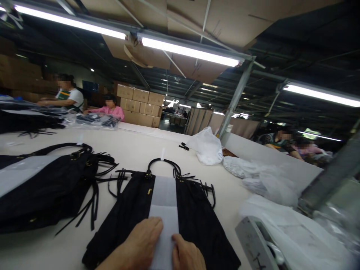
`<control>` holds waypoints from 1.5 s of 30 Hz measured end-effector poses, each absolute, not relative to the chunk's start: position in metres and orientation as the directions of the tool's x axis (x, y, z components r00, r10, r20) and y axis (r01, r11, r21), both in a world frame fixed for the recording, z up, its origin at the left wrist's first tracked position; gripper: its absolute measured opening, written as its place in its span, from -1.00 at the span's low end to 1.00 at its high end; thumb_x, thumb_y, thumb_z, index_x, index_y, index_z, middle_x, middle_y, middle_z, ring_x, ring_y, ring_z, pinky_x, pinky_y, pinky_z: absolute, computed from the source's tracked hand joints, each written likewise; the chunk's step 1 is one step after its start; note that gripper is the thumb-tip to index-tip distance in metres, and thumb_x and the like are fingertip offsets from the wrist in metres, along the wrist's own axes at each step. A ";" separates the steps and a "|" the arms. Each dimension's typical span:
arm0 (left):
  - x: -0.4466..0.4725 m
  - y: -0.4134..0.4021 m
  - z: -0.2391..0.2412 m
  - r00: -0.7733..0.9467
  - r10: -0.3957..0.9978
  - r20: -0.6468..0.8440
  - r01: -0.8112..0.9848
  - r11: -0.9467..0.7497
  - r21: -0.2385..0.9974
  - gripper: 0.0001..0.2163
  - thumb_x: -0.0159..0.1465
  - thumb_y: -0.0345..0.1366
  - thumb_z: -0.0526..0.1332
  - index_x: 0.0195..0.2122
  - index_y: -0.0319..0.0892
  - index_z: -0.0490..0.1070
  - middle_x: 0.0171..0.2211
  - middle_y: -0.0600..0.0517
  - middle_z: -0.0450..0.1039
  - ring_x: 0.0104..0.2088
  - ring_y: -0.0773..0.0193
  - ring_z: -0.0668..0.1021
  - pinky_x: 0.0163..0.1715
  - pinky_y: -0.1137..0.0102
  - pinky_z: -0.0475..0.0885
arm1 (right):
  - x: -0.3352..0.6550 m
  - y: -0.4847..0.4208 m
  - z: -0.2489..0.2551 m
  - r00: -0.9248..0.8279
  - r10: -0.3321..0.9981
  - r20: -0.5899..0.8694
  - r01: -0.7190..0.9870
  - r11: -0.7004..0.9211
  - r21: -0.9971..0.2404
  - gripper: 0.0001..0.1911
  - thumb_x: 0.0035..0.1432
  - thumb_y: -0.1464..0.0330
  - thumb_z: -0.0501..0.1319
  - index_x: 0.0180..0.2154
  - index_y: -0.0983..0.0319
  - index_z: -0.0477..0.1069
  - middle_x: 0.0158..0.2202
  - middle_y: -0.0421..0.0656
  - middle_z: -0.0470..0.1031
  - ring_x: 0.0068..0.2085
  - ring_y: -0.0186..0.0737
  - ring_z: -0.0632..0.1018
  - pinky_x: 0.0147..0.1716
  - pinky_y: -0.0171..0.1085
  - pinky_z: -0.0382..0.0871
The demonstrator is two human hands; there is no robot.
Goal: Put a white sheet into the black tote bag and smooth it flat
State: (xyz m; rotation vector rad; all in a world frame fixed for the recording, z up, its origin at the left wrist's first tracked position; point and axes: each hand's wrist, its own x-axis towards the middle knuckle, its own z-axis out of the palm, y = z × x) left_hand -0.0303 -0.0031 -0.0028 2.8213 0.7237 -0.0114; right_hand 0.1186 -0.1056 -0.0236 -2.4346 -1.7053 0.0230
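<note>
A black handbag (194, 213) lies flat on the white table (140, 150) in front of me, handles and tassel straps pointing away. A white paper strip (165, 202) runs down its middle. My left hand (140, 243) rests on the bag at the strip's left edge, fingers together and curled down. My right hand (187, 257) presses the bag just right of the strip, fingers bent under; only its back shows. Neither hand visibly grips anything.
A stack of black bags (42, 187) with a white sheet lies to the left. White plastic bags (206, 146) and clear wrappers (264, 180) sit at the right, a grey tool (258, 243) near the right corner. Other people work at the far end and right. Cardboard boxes (140, 103) stand behind.
</note>
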 end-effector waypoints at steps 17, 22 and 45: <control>-0.005 0.009 0.016 0.860 0.510 0.011 0.489 -0.830 0.266 -0.64 0.28 -0.27 0.03 0.04 -0.16 0.45 0.06 -0.17 0.36 0.07 0.01 0.43 0.13 0.09 0.28 | 0.323 -0.278 0.113 0.807 0.590 0.009 0.529 -0.716 -0.455 -0.63 0.18 0.20 -0.01 -0.41 0.26 0.48 -0.36 -0.04 0.58 -0.28 -0.10 0.51 -0.27 -0.19 0.27; -0.004 0.012 0.012 0.867 0.497 0.039 0.474 -0.846 0.245 -0.65 0.29 -0.24 0.02 0.02 -0.13 0.46 0.02 -0.15 0.38 0.04 0.02 0.44 0.11 0.10 0.30 | 0.332 -0.288 0.090 0.810 0.542 -0.224 0.324 -0.732 -0.599 -0.58 0.14 0.17 -0.01 -0.37 0.33 0.49 -0.40 -0.02 0.58 -0.46 -0.27 0.43 -0.49 -0.31 0.13; 0.000 0.010 0.011 0.891 0.449 0.067 0.431 -0.883 0.183 -0.61 0.30 -0.25 0.01 0.11 -0.14 0.41 0.13 -0.16 0.36 0.05 -0.06 0.41 0.00 0.06 0.33 | 0.298 -0.344 0.056 0.848 0.495 -0.187 0.280 -0.719 -0.636 -0.67 -0.19 0.08 0.14 -0.63 0.21 0.41 -0.58 -0.12 0.48 -0.52 -0.26 0.38 -0.47 -0.26 0.23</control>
